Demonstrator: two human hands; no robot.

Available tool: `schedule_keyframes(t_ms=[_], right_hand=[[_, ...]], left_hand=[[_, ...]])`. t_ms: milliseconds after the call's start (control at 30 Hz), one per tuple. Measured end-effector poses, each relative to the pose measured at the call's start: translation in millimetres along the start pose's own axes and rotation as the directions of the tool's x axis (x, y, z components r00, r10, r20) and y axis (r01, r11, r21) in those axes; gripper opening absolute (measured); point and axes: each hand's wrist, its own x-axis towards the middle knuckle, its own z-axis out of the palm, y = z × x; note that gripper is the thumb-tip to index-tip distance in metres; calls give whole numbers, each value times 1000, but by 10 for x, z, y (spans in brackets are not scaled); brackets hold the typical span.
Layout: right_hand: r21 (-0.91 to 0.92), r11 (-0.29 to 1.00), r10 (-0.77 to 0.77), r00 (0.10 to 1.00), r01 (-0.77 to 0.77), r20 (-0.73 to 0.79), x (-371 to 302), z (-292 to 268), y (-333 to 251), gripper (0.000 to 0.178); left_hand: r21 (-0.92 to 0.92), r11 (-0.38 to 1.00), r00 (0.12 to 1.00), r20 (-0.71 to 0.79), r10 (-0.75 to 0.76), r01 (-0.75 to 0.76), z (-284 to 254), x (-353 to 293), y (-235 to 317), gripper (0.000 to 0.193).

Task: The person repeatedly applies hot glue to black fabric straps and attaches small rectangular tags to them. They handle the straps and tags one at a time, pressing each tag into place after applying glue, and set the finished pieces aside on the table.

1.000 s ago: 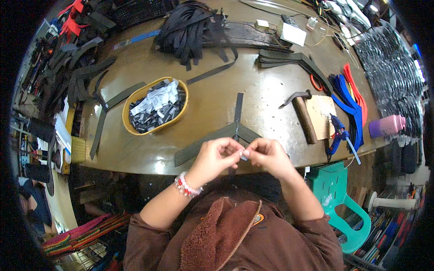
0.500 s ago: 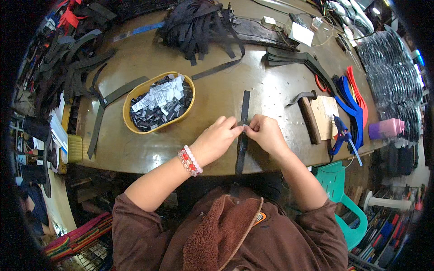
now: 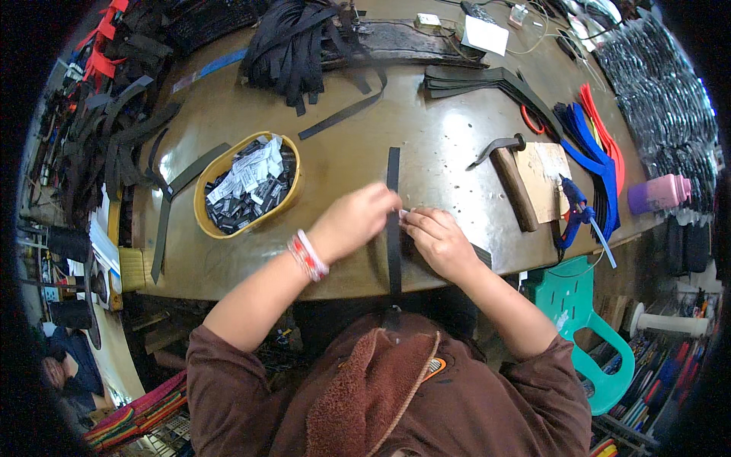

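A long black webbing strap [image 3: 394,263] lies nearly straight up and down on the table before me, its near end reaching the front edge. Over its left side is my left hand [image 3: 356,219], smeared by motion, fingers drawn together at the strap; whatever they pinch is hidden. My right hand [image 3: 438,240] rests low at the strap's right side, fingers closed, with a small pale bit at the fingertips that I cannot identify. Beside my right wrist a dark strip [image 3: 481,255] pokes out. To the left stands a yellow oval basket [image 3: 202,206] holding small black pieces and white labels [image 3: 255,171].
Black straps are heaped at the back [image 3: 285,57] and far left [image 3: 164,221]. On the right lie a hammer [image 3: 514,186], a cardboard piece [image 3: 542,183], a blue glue gun [image 3: 576,202], blue and red straps [image 3: 590,156] and a pink-purple bottle [image 3: 659,194]. A green chair [image 3: 567,305] stands below.
My hands have shifted apart slightly, the left blurring and the right lowering over the table. The strap, crossed by my fingers before, now shows along most of its length. The whole view has shifted somewhat.
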Motion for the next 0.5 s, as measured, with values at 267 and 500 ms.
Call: schedule_keyframes(t_ms=[267,500], right_hand=[[-26,999,35,996,-32,88,-35,-21,13,30],[-175,982,112,964,-70,241,491,-193,-119,25]], left_hand=[[-214,931,933,272,-234,296,-61,407,-358,12],[345,913,962,79,-261,219,-182,794,-440,12]])
